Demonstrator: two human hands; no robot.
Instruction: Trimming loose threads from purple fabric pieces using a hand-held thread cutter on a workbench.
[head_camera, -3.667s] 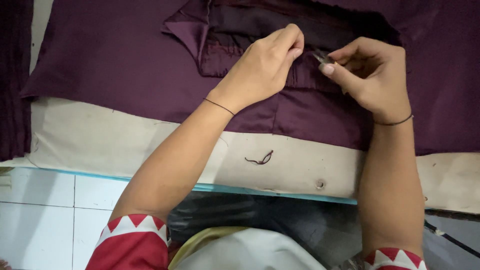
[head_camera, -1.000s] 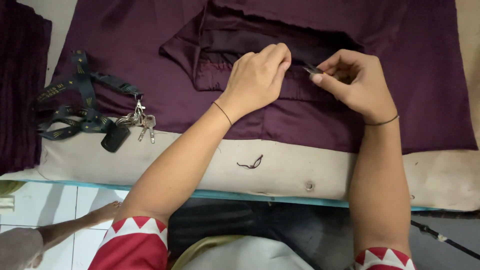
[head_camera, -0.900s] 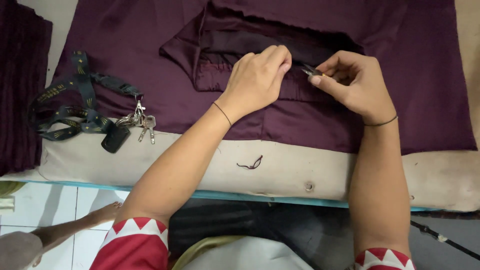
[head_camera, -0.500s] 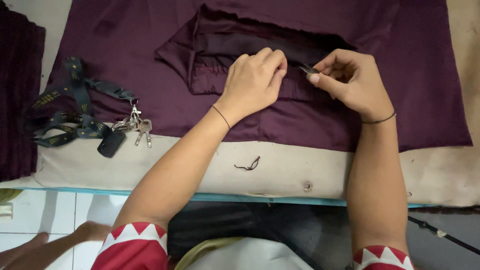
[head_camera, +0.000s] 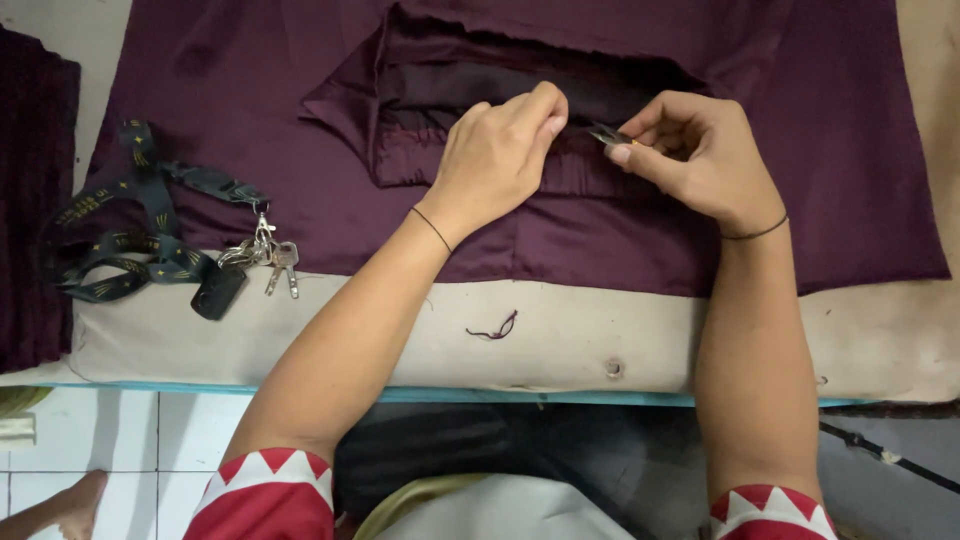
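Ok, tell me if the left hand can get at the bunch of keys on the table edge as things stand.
Probably yes. The left hand rests on the purple fabric and holds nothing visible, and the keys lie uncovered to its left, with only fabric and bare table padding between them.

Padded beige table (head_camera: 560, 350), white tiled floor (head_camera: 110, 440)
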